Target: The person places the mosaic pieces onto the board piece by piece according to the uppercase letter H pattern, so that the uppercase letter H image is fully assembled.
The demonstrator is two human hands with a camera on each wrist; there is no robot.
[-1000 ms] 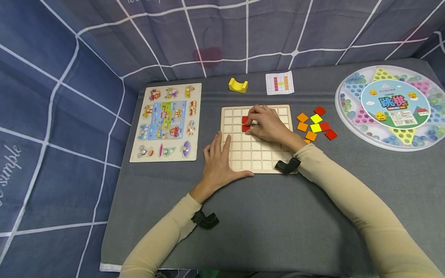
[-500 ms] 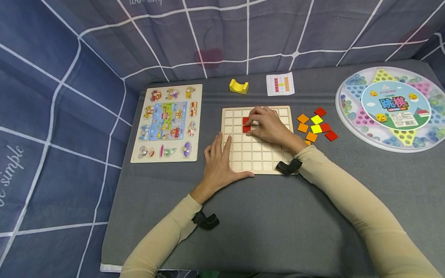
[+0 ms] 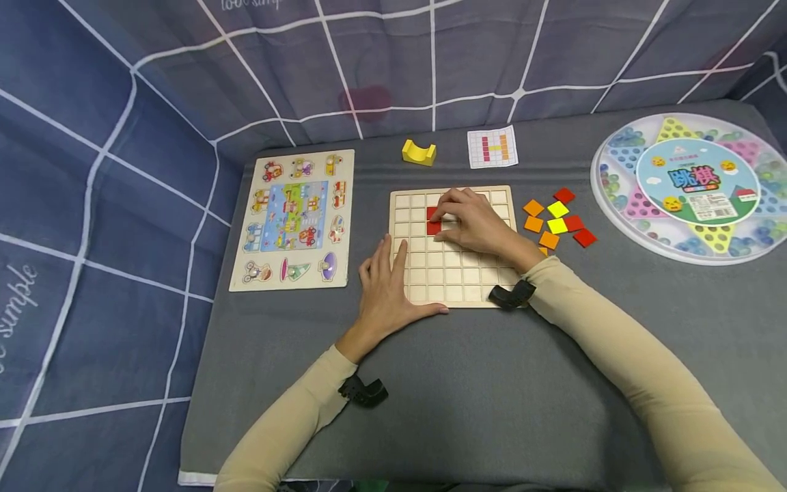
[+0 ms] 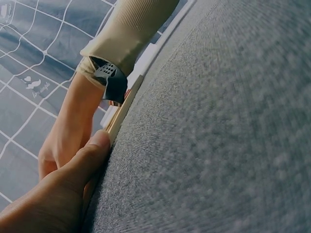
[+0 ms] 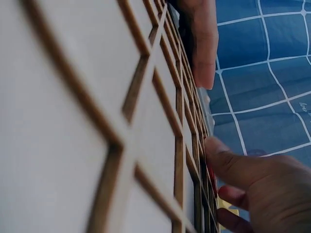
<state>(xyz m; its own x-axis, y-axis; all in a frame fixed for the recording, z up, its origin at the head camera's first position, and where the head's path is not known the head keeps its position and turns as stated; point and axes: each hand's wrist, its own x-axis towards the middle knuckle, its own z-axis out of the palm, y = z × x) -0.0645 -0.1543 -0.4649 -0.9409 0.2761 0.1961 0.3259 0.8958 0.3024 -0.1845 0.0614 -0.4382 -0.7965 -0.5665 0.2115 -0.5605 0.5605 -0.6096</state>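
A wooden grid board [image 3: 455,277] lies on the grey tabletop in front of the person. Red square tiles [image 3: 433,229] show in its upper left cells, partly hidden by fingers. Curled over them, the right hand [image 3: 472,222] pinches a red tile between thumb and fingertips; the right wrist view shows its thumb [image 5: 223,158] low at the grid, with a sliver of red beside it. The left hand [image 3: 384,294] lies with spread, straight fingers along the board's left edge. Its thumb [image 4: 95,148] touches the front edge in the left wrist view.
Loose red, yellow and orange tiles [image 3: 558,226] lie right of the board. Behind it are a patterned grid card [image 3: 492,157] and a yellow curved block [image 3: 419,152]. A picture puzzle board [image 3: 289,273] is at left, a round marble game [image 3: 695,184] at right.
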